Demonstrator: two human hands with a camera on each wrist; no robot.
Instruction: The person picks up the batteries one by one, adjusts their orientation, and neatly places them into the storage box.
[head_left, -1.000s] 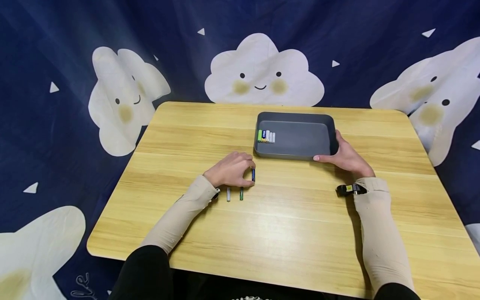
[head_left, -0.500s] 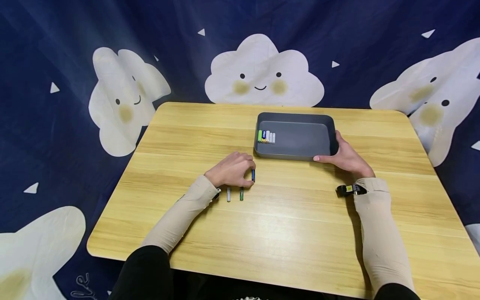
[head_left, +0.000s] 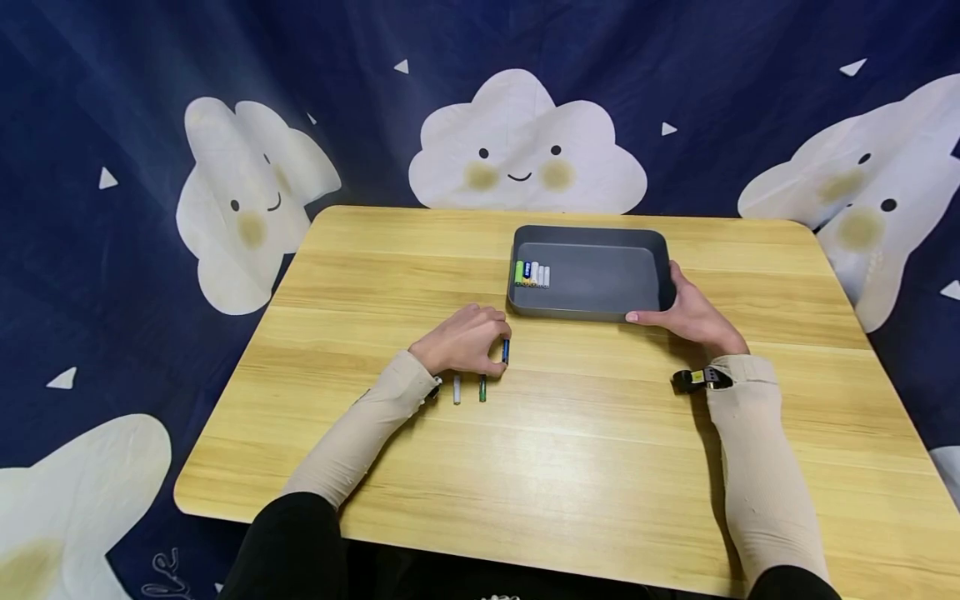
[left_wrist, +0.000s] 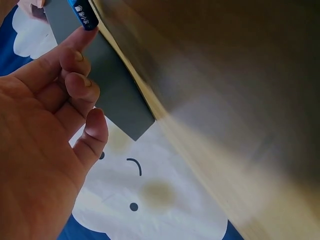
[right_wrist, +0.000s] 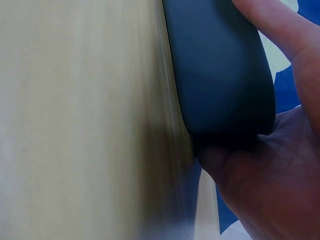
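Observation:
My left hand (head_left: 467, 340) pinches a blue battery (head_left: 506, 351) between thumb and fingers, just in front of the tray. In the left wrist view the battery's dark end (left_wrist: 89, 20) rests against a fingertip, while the other fingers curl loosely below. A white battery (head_left: 457, 390) and a green one (head_left: 483, 389) lie near that hand. My right hand (head_left: 693, 315) grips the near right corner of the dark grey tray (head_left: 600, 279), thumb along its front and fingers at its side. Inside, at the left end, several batteries (head_left: 534, 275) stand side by side in a row.
Everything is on a light wooden table (head_left: 570, 467). A dark blue curtain (head_left: 360, 150) with white clouds hangs behind its far edge. Beside the right forearm, a black wrist camera (head_left: 701, 381) sits close above the tabletop.

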